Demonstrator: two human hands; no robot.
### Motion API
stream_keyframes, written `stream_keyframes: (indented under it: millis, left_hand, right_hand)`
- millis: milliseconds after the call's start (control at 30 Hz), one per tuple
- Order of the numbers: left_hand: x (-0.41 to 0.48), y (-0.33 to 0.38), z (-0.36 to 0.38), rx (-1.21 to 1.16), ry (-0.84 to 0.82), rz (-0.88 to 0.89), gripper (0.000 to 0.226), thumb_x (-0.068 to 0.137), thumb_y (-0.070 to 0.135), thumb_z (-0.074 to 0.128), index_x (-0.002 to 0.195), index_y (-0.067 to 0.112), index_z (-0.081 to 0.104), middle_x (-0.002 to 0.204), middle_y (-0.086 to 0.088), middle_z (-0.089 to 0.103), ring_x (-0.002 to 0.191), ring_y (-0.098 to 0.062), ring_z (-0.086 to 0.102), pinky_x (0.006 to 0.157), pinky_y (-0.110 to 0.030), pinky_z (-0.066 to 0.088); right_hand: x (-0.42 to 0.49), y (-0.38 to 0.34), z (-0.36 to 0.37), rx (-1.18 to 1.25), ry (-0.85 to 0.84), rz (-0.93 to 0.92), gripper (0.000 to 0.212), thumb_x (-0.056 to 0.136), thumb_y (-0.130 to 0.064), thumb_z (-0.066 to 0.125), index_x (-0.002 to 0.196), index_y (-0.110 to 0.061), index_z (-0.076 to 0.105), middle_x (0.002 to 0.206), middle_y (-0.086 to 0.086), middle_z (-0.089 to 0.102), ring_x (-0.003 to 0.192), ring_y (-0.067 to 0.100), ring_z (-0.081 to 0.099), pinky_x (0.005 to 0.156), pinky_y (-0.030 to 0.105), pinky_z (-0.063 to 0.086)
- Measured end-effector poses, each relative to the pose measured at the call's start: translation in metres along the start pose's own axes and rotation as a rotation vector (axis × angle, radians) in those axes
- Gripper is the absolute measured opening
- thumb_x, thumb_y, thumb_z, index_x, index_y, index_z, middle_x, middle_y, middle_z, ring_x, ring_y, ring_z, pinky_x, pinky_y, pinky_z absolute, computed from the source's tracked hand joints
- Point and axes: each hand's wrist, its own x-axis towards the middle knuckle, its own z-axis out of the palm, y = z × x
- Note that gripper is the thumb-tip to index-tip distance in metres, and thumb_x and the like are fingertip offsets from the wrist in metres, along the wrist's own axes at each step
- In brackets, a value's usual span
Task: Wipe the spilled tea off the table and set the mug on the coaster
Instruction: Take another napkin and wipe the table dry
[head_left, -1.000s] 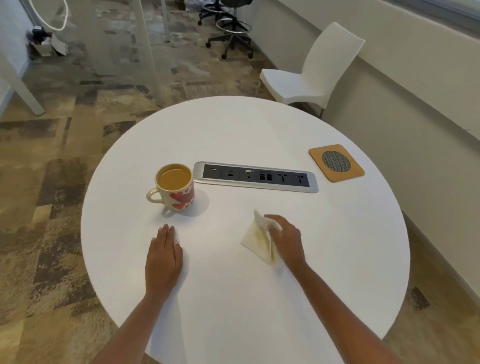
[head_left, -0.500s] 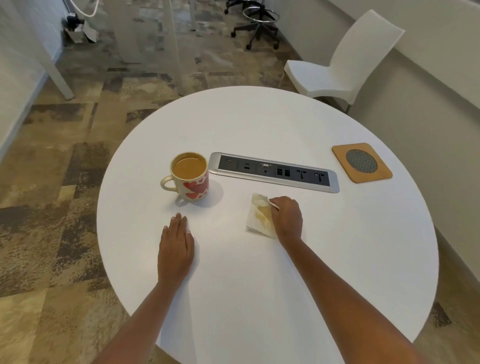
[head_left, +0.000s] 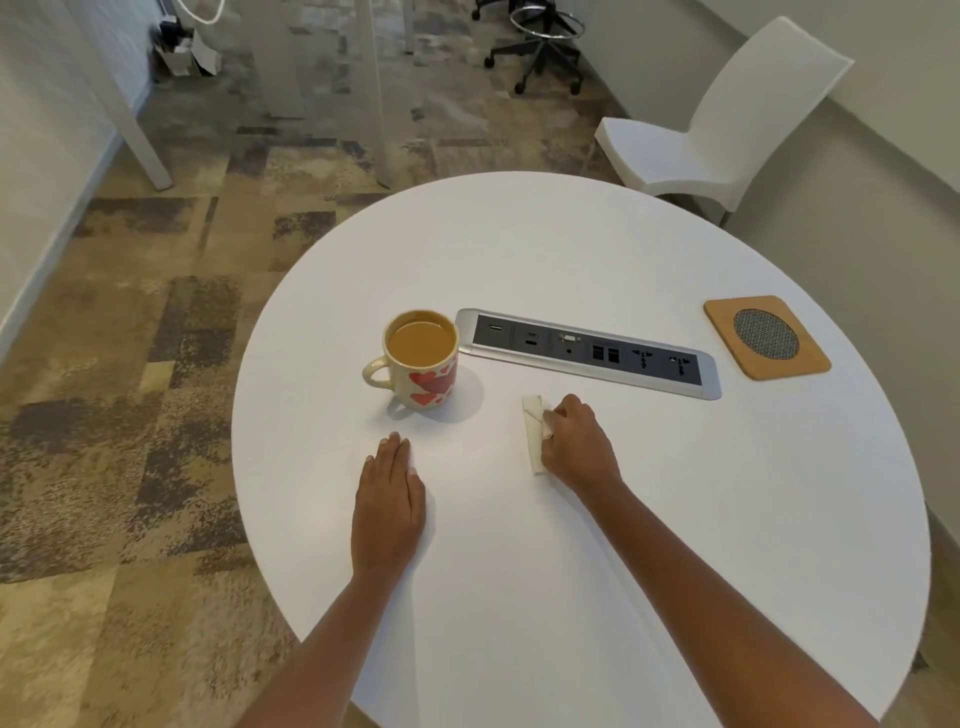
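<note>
A cream mug (head_left: 423, 364) with red hearts, full of milky tea, stands on the round white table (head_left: 571, 249) at the left, its handle pointing left. My right hand (head_left: 576, 444) is closed on a folded white napkin (head_left: 533, 431), pressing it to the tabletop right of the mug. Only a narrow strip of napkin shows past my fingers. My left hand (head_left: 388, 506) lies flat on the table, palm down, just in front of the mug and not touching it. A square cork coaster (head_left: 767, 336) with a grey mesh centre sits at the far right.
A silver power and data socket strip (head_left: 589, 353) is set into the table between mug and coaster. A white chair (head_left: 711, 119) stands behind the table by the wall. An office stool base (head_left: 545, 47) is further back on the patterned carpet.
My right hand has gathered the napkin into a narrower fold under the fingers; less of the stained sheet shows. My left hand and the mug have stayed put. The camera view has shifted.
</note>
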Motion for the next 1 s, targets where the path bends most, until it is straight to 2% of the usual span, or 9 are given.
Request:
stream_keyframes:
  millis: [100, 167, 233, 300, 400, 533, 633, 800, 1000]
  left_hand:
    - [0.0, -0.002, 0.001, 0.03, -0.021, 0.017, 0.043, 0.086, 0.005, 0.036, 0.122, -0.012, 0.052, 0.129, -0.027, 0.055, 0.123, -0.041, 0.05, 0.105, -0.052, 0.035]
    - [0.0, -0.002, 0.0, 0.029, -0.03, 0.007, 0.045, 0.087, 0.007, 0.034, 0.124, -0.011, 0.051, 0.131, -0.025, 0.054, 0.125, -0.039, 0.048, 0.107, -0.05, 0.034]
    - [0.0, -0.002, 0.0, 0.019, -0.029, 0.002, 0.045, 0.087, 0.008, 0.033, 0.124, -0.011, 0.051, 0.132, -0.025, 0.053, 0.126, -0.038, 0.047, 0.108, -0.049, 0.033]
    - [0.0, -0.001, 0.0, 0.019, -0.018, 0.008, 0.044, 0.086, 0.005, 0.035, 0.122, -0.012, 0.052, 0.129, -0.026, 0.055, 0.124, -0.04, 0.049, 0.106, -0.051, 0.035]
    - [0.0, 0.0, -0.001, 0.022, -0.014, 0.011, 0.041, 0.084, 0.001, 0.039, 0.119, -0.014, 0.054, 0.124, -0.029, 0.057, 0.118, -0.044, 0.053, 0.101, -0.057, 0.039]
    - [-0.001, -0.002, 0.001, 0.027, -0.021, 0.018, 0.041, 0.085, 0.002, 0.039, 0.119, -0.014, 0.054, 0.125, -0.028, 0.057, 0.119, -0.043, 0.052, 0.102, -0.056, 0.038]
    - [0.0, -0.005, 0.002, -0.017, -0.023, 0.005, 0.047, 0.088, 0.01, 0.031, 0.127, -0.009, 0.048, 0.135, -0.023, 0.05, 0.129, -0.036, 0.044, 0.111, -0.046, 0.029]
    - [0.001, -0.005, 0.001, -0.097, -0.028, -0.072, 0.055, 0.088, 0.02, 0.022, 0.135, -0.001, 0.04, 0.145, -0.014, 0.041, 0.138, -0.025, 0.033, 0.116, -0.034, 0.019]
    - [0.0, -0.004, 0.002, -0.154, -0.035, -0.099, 0.054, 0.088, 0.02, 0.022, 0.135, 0.0, 0.041, 0.145, -0.014, 0.041, 0.138, -0.025, 0.033, 0.116, -0.032, 0.018]
  right_hand:
    - [-0.004, 0.004, -0.006, -0.013, -0.106, -0.065, 0.037, 0.087, -0.021, 0.049, 0.116, 0.0, 0.053, 0.123, 0.017, 0.049, 0.11, 0.031, 0.05, 0.088, 0.034, 0.047]
    - [-0.008, 0.003, -0.005, -0.056, -0.19, -0.095, 0.052, 0.086, -0.037, 0.054, 0.123, -0.002, 0.048, 0.133, 0.015, 0.044, 0.12, 0.029, 0.045, 0.096, 0.035, 0.044]
    - [-0.01, 0.001, -0.002, -0.077, -0.231, -0.091, 0.06, 0.085, -0.042, 0.057, 0.127, -0.001, 0.044, 0.139, 0.015, 0.039, 0.127, 0.029, 0.038, 0.101, 0.036, 0.04]
    - [-0.011, -0.002, 0.0, -0.104, -0.221, -0.095, 0.056, 0.088, -0.038, 0.055, 0.127, -0.002, 0.043, 0.14, 0.015, 0.037, 0.128, 0.028, 0.036, 0.101, 0.035, 0.039]
    - [-0.012, -0.003, 0.002, -0.153, -0.177, -0.104, 0.04, 0.094, -0.019, 0.041, 0.13, -0.003, 0.042, 0.139, 0.013, 0.039, 0.127, 0.027, 0.037, 0.099, 0.032, 0.042]
    - [-0.015, -0.004, 0.009, -0.186, -0.12, -0.081, 0.04, 0.093, -0.006, 0.032, 0.132, -0.002, 0.037, 0.14, 0.011, 0.038, 0.126, 0.024, 0.036, 0.09, 0.034, 0.048]
    - [-0.012, -0.008, 0.016, -0.111, -0.071, -0.001, 0.041, 0.094, -0.003, 0.032, 0.135, -0.003, 0.033, 0.142, 0.01, 0.035, 0.125, 0.026, 0.036, 0.091, 0.038, 0.047]
    - [-0.001, -0.018, 0.015, 0.015, 0.048, 0.117, 0.045, 0.09, 0.004, 0.034, 0.132, -0.007, 0.042, 0.142, 0.012, 0.036, 0.12, 0.03, 0.038, 0.092, 0.037, 0.046]
    - [-0.008, -0.055, 0.034, 0.126, 0.064, -0.034, 0.047, 0.095, -0.005, 0.031, 0.141, -0.013, 0.033, 0.151, 0.006, 0.026, 0.133, 0.022, 0.03, 0.108, 0.029, 0.03]
